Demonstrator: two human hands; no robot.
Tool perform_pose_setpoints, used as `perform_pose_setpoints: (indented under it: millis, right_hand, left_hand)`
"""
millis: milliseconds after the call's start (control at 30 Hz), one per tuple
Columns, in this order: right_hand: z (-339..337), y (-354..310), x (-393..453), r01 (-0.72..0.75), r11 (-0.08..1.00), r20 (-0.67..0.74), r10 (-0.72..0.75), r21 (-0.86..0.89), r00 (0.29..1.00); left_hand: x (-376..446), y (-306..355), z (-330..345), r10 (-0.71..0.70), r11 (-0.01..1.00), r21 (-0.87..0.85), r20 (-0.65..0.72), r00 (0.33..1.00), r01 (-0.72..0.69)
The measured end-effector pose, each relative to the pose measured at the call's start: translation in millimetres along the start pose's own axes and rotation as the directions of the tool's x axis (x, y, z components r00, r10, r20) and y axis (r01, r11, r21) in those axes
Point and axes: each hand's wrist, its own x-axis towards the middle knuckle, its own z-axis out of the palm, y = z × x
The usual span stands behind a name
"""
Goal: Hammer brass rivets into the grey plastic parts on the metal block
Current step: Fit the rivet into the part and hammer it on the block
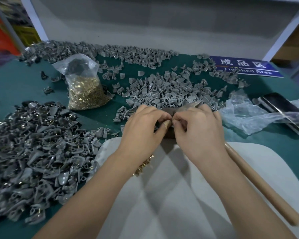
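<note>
Both hands meet over the metal block at the middle of the green surface. The left hand pinches a small grey part, steadying it there; the right hand curls its fingers at a tiny brass rivet, apparently seating it. The hammer lies under the right wrist, handle running toward the person, head away.

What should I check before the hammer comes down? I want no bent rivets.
1. Part and rivet seated on metal block: cannot tell, hidden by fingers.
2. Left hand clear of the block: not ok, pinching there.
3. Right hand free for hammer: not ok, pinching too.
4. Hammer within reach: ok, handle beside right forearm.
5. Loose rivets at hand: ok.
</note>
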Motion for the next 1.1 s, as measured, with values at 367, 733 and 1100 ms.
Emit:
perform_pose_setpoints:
  millis: [367, 733, 1100]
  right_hand:
    - [-9, 32, -12, -0.183, 0.983, 0.000, 0.183, 0.023, 0.983]
    - [-25, 41, -14, -0.231, 0.972, -0.103, 0.234, 0.048, 0.967]
    - [-26, 26, -23, 0.006, 0.994, -0.358, 0.033, 0.108, 0.933]
  left_hand:
    - [-2, 7, 0, -0.034, 0.997, 0.072, -0.005, 0.999, 0.034]
    - [-3, 4, 3, -0.096, 0.995, -0.004, -0.015, 0.995, 0.096]
    - [-2, 3, 0, -0.067, 0.997, 0.023, -0.026, 0.997, 0.068]
